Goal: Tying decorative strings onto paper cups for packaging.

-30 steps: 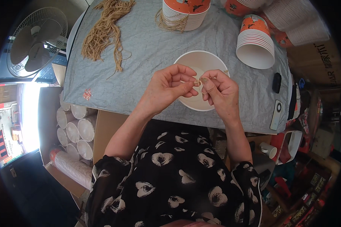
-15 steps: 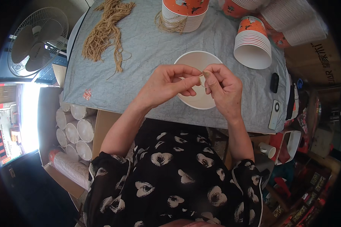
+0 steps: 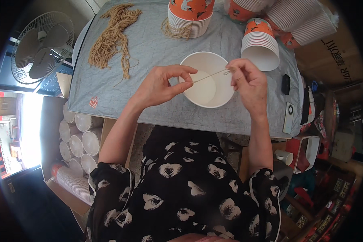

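A short tan string [image 3: 209, 75] is stretched between my two hands, slanting up toward the right. One end is pinched between the thumb and fingers of my left hand [image 3: 159, 85]. At the other end, my right hand [image 3: 251, 85] pinches the string, and a small loop shows by the fingertips. Both hands are above a white paper bucket [image 3: 226, 90], which stands open on the table with its inside showing. Farther left lies a loose bundle of tan strings [image 3: 109, 42]. Several tied string loops [image 3: 175, 30] hang on an upright stack of orange-and-white paper buckets [image 3: 193, 25].
The table has a grey cloth [image 3: 149, 48]. More stacked buckets [image 3: 260, 50] lie at the back right, some in clear plastic. A black object [image 3: 285, 84] and a phone [image 3: 288, 117] rest near the right edge. Left are a fan [image 3: 40, 52] and a box of wrapped stacks [image 3: 82, 141].
My hands have moved apart, the left leftward and the right rightward, drawing the string out straight between them. The view has shifted slightly.
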### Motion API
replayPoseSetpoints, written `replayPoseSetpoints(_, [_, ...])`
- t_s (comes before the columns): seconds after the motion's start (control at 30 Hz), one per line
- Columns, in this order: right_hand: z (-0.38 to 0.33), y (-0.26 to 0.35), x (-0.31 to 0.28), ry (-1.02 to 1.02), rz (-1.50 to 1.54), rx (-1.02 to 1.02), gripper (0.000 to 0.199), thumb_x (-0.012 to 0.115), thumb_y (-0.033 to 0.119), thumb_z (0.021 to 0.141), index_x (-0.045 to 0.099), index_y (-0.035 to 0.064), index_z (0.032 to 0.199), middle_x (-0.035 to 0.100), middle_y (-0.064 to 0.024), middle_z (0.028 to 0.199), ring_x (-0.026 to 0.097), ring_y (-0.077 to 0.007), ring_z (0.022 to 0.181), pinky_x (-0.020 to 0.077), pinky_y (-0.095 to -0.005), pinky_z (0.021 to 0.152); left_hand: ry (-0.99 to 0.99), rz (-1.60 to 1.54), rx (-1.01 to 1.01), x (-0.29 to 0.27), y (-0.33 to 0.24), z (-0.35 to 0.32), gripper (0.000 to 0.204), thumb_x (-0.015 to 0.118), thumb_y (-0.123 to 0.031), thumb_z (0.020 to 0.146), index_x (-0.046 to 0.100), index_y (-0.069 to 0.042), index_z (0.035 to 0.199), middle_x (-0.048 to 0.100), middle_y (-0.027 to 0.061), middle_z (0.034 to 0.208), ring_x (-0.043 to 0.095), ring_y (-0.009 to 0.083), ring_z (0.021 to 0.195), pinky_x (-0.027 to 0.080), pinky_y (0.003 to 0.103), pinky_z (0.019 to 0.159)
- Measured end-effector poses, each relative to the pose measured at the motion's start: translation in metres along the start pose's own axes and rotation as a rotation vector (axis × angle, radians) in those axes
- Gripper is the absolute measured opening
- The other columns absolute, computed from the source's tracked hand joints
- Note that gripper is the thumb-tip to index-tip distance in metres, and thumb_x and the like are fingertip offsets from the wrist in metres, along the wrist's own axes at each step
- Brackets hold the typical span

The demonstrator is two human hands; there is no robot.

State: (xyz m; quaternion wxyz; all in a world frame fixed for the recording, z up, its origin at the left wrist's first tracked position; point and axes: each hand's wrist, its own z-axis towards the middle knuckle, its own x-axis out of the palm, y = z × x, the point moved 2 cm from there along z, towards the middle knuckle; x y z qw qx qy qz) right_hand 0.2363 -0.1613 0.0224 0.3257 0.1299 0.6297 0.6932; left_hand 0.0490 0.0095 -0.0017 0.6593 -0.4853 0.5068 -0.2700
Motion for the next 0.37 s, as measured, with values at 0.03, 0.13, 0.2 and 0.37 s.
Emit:
replayPoseSetpoints(0.03, [0.003, 0.000, -0.005, -0.025, 0.032, 0.004, 0.009, 0.062, 0.009, 0.100, 0.065, 0.0021, 0.096, 0.060, 0.0031, 0.076, 0.054, -0.0039, 0.065, 0.0455, -0.0204, 0.060, -0.054, 0.068, 0.152, 0.000, 0.002, -0.003, 0.010, 0.071, -0.017, 0.093, 0.073, -0.007, 0.094, 0.075, 0.0026, 0.112, 0.069, 0.0101, 0.089, 0.053, 0.024, 0.065])
replayPoseSetpoints(0.13, [0.008, -0.006, -0.021, -0.106, 0.068, -0.039, 0.012, 0.060, 0.011, 0.101, 0.064, 0.0008, 0.095, 0.059, 0.0018, 0.075, 0.054, -0.0045, 0.065, 0.0459, -0.0209, 0.060, -0.034, 0.139, 0.200, 0.003, 0.003, -0.008, 0.010, 0.071, -0.017, 0.093, 0.072, -0.007, 0.092, 0.073, 0.0047, 0.119, 0.067, 0.0163, 0.106, 0.056, 0.028, 0.068])
replayPoseSetpoints(0.2, [0.013, -0.009, -0.025, -0.129, 0.079, -0.071, 0.015, 0.059, 0.012, 0.102, 0.062, 0.0001, 0.094, 0.060, -0.0003, 0.077, 0.054, -0.0062, 0.066, 0.0467, -0.0218, 0.062, -0.002, 0.098, 0.211, 0.009, 0.011, -0.010, 0.011, 0.071, -0.018, 0.093, 0.072, -0.007, 0.093, 0.072, 0.0046, 0.119, 0.064, 0.0192, 0.112, 0.057, 0.030, 0.071])
replayPoseSetpoints(0.37, [0.031, -0.004, -0.017, -0.126, 0.169, -0.104, 0.014, 0.057, 0.012, 0.103, 0.062, 0.0006, 0.097, 0.063, -0.0033, 0.082, 0.059, -0.0095, 0.072, 0.0505, -0.0240, 0.068, 0.189, -0.058, 0.152, 0.019, 0.009, -0.015, 0.020, 0.075, -0.021, 0.091, 0.074, -0.005, 0.104, 0.064, 0.0183, 0.129, 0.061, 0.0291, 0.120, 0.061, 0.037, 0.086])
